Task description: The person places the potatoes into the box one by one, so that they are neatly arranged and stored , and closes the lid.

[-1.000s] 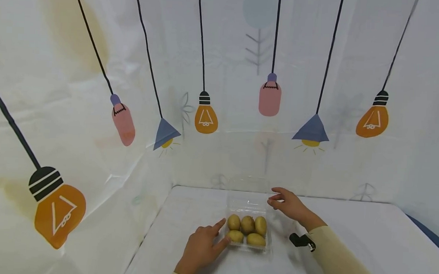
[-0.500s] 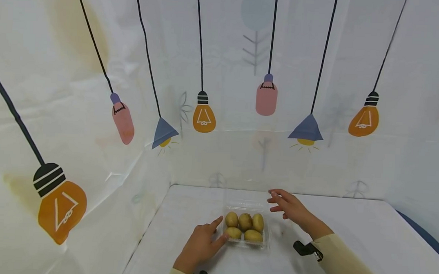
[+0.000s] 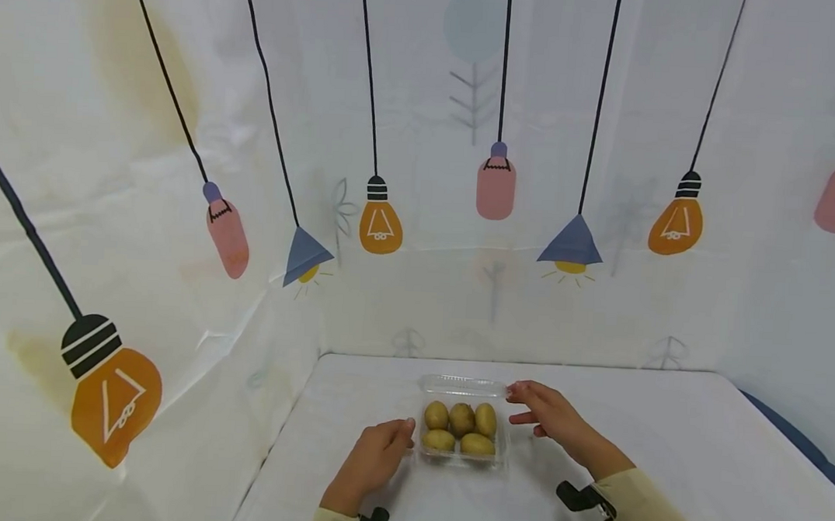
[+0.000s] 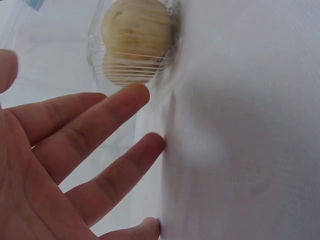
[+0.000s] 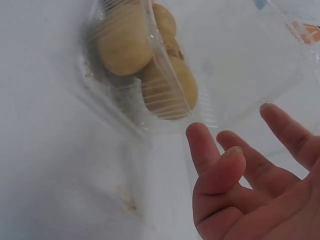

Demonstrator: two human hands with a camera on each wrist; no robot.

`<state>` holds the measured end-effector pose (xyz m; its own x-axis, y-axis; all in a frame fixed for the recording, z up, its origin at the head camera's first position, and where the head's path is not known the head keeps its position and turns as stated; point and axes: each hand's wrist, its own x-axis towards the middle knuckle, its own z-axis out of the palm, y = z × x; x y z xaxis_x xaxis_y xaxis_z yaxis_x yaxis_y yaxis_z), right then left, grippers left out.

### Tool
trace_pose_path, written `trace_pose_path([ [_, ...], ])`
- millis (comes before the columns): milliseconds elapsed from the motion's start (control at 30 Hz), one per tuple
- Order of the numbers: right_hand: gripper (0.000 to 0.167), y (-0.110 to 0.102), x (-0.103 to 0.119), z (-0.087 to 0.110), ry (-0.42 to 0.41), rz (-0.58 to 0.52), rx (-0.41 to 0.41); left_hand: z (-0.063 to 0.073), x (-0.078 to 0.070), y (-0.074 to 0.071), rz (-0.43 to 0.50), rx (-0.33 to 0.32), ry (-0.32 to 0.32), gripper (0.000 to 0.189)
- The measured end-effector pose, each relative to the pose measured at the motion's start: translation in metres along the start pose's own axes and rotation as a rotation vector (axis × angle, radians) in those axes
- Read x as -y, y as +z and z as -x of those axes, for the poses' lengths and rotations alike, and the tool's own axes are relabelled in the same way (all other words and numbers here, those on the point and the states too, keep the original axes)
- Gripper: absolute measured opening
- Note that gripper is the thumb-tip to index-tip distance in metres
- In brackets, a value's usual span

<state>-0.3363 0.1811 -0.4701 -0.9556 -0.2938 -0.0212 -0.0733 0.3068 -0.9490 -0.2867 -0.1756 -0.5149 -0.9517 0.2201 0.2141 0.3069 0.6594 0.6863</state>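
Observation:
A clear plastic clamshell box (image 3: 461,458) stands on the white table, holding several yellow-brown potatoes (image 3: 463,419). Its hinged lid (image 3: 462,385) is raised at the back, seen as a narrow strip from the head. My left hand (image 3: 374,459) is beside the box's left wall; in the left wrist view its fingers are extended and spread, one fingertip (image 4: 137,92) right by the ribbed wall. On the other side, my right hand (image 3: 557,422) has loosely bent fingers with nothing between them. Its index fingertip overlaps the lid's right corner in the head view.
White cloth covers the table (image 3: 634,425). A pale wall sheet (image 3: 416,291) printed with hanging lamps rises behind it and along the left. Dark wrist straps (image 3: 584,499) sit by both cream sleeves. A blue strip (image 3: 795,432) shows beyond the table's right edge.
The lid, tall and upright before, now shows lower. My left hand's finger and thumb have left the box's corner, moving slightly left. My right hand dips a little, and the head view turns slightly right.

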Motion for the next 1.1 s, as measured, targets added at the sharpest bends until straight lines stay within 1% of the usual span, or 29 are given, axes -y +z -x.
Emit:
trace_pose_path([
  [100,0.065,0.005,-0.005,0.003,0.031,-0.008,-0.009,0.001,-0.001,0.000,0.032,-0.003,-0.036,0.071],
  [233,0.063,0.009,-0.008,0.009,0.053,-0.020,0.005,0.001,-0.004,0.001,0.042,-0.012,-0.053,0.073],
  [367,0.059,0.011,-0.012,0.015,0.045,-0.041,0.022,-0.001,-0.006,0.002,0.030,-0.039,-0.013,0.064],
  [467,0.056,0.013,-0.016,0.018,0.040,-0.056,0.027,-0.003,-0.007,0.004,0.020,-0.066,0.018,0.061],
  [633,0.056,0.018,-0.024,0.020,0.035,-0.090,0.016,-0.006,-0.009,0.008,0.029,-0.082,0.016,0.059],
  [700,0.056,0.019,-0.027,0.020,0.038,-0.105,0.014,-0.007,-0.010,0.010,0.040,-0.089,0.009,0.056],
  [833,0.057,0.020,-0.030,0.022,0.042,-0.106,0.007,-0.006,-0.012,0.012,0.032,-0.114,0.016,0.050],
  [933,0.059,0.021,-0.029,0.024,0.037,-0.110,0.021,-0.005,-0.012,0.013,0.021,-0.117,0.009,0.048],
  [1100,0.062,0.023,-0.032,0.025,0.037,-0.149,0.071,-0.005,-0.010,0.014,-0.005,-0.109,0.011,0.048],
])
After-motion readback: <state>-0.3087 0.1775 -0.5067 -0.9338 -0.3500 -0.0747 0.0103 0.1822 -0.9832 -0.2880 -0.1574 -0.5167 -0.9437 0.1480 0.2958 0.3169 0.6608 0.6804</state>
